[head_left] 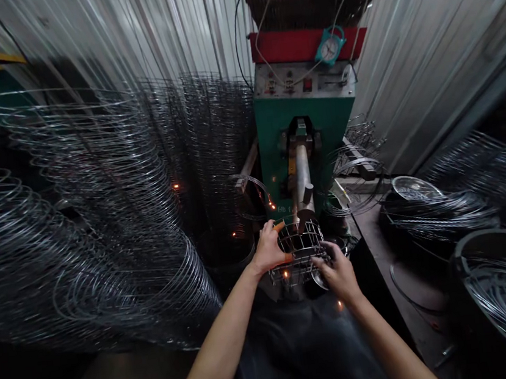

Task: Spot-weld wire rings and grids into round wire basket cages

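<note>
While orange sparks (285, 274) glow around the work, the left hand (270, 250), just below the centre of the frame, has a wire cage (303, 242) gripped at its left side, thumb and fingers spread along it, orange covers (284, 259) on the digits. And here on the cage's right side is the right hand (341, 274), fingers bent and up against the wires; whether they close on them, one cannot tell. The cage sits right under the tip of a metal arm (303, 174), which juts from the green machine (337, 121) at upper centre right. Up top, a teal clock (330, 46) hangs in front of a red box (281, 46), with a wicker basket (313, 4) above that. Over on the left of the frame, what a crowd of wire rings (96, 153), stacked in tall, leaning columns! Across at lower right, a dark tub (461, 250) holds more loops of wire (501, 300), and dark, shiny material (299, 343) spreads between the forearms at bottom centre.
</note>
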`<state>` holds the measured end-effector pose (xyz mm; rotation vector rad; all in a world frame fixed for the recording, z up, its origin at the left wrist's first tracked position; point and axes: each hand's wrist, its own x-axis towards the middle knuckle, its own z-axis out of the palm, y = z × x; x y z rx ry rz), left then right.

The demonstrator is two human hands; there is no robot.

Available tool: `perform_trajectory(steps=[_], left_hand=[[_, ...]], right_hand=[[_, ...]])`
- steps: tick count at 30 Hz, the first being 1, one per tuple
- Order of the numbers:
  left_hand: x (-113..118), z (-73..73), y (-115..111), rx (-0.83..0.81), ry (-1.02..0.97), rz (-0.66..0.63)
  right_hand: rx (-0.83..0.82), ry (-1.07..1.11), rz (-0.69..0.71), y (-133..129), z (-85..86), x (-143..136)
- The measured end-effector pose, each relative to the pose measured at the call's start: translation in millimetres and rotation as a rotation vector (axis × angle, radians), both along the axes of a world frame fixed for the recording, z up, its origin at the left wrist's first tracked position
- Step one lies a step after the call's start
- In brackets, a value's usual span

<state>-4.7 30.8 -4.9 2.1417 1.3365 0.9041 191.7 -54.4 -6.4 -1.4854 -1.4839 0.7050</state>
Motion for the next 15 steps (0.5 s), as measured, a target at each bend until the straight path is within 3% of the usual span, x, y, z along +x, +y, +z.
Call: perform_trajectory(steps=[4, 7, 11, 15], left_hand=[[3, 1.2, 3, 0.012, -0.006, 0.098], [5, 2.7, 9, 0.004, -0.033, 0.16], [7, 5.5, 15, -0.033, 0.0, 0.198], [8, 8.5, 15, -0.034, 0.071, 0.227]], right_hand=[[-0.377, 0.642, -0.067, -28, -21.7, 10], [-0.531, 0.963, -0.105, -40, -34.6, 16], [-0.605, 1.084, -0.197, -47, -45.0, 20], [-0.604, 1.095, -0.205, -51, -51.6, 24]])
